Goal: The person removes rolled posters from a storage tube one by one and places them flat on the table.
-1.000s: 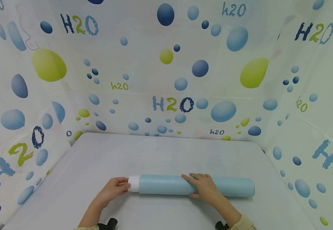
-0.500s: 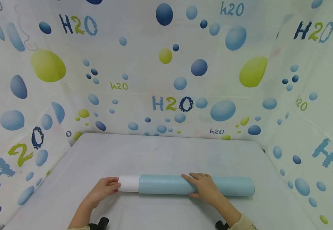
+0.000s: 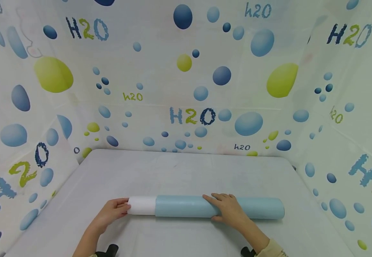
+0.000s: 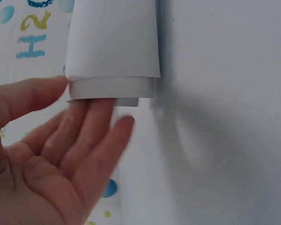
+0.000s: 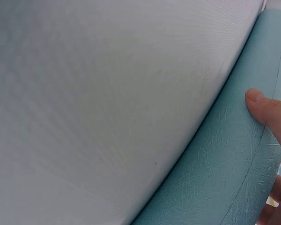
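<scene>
A long light blue tube with a leathery, seamed surface lies crosswise near the front of the table. Out of its left end sticks a rolled white sheet. My left hand pinches that sheet's outer end; in the left wrist view the thumb touches its rim and some fingertips go inside the opening. My right hand lies over the tube right of its middle, fingers across the top and thumb on the near side. In the right wrist view that thumb presses the blue surface.
A white-covered table spreads beneath everything. Behind it and at both sides hang white curtains printed with blue and yellow-green drops and H2O lettering. Dark wrist mounts show at the lower edge.
My left hand has moved left, drawing the white rolled sheet farther out of the blue tube. The right hand and the tube have stayed in place.
</scene>
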Tool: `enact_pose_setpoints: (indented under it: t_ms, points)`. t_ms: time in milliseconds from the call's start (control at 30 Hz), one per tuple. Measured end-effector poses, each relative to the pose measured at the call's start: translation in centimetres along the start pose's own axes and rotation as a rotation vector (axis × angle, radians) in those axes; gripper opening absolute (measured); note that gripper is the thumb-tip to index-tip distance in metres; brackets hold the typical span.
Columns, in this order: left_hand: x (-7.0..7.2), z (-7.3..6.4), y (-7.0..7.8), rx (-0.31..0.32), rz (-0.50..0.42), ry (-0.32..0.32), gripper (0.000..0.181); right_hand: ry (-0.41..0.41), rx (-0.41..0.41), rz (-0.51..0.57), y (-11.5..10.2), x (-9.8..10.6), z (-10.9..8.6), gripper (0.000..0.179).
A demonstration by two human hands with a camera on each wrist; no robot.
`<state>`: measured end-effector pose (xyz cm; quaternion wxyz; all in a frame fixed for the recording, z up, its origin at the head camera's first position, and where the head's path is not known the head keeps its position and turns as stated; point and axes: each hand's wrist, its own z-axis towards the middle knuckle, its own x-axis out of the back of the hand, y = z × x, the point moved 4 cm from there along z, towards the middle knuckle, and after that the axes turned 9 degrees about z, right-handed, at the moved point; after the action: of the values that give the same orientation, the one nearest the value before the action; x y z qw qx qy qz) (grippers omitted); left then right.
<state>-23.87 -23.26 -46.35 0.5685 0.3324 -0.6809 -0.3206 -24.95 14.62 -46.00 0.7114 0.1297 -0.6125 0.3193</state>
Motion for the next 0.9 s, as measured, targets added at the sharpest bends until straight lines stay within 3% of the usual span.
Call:
enact_pose_setpoints:
  t_ms: [100, 200, 400, 600, 900]
  points:
    - [-0.1, -0.4, 1.1, -0.053, 0.223, 0.069, 0.050, -0.005, -0.003, -0.006, 0.0, 0.0, 0.0, 0.079]
    - [-0.6, -0.8, 2.7, -0.148, 0.461, 0.145, 0.058, -0.011, -0.003, -0.008, 0.0, 0.0, 0.1, 0.078]
    - [-3.0, -0.8, 5.7, -0.362, 0.715, 0.217, 0.082, -0.010, 0.001, -0.011, -0.2, 0.2, 0.1, 0.078]
    - [-5.3, -0.5, 6.8, -0.474, 0.851, 0.209, 0.086, -0.010, 0.005, -0.013, -0.2, 0.1, 0.1, 0.077]
    - [-6.7, 0.1, 6.6, -0.441, 0.855, 0.106, 0.071, -0.001, 0.025, -0.006, -0.4, 0.3, 0.0, 0.077]
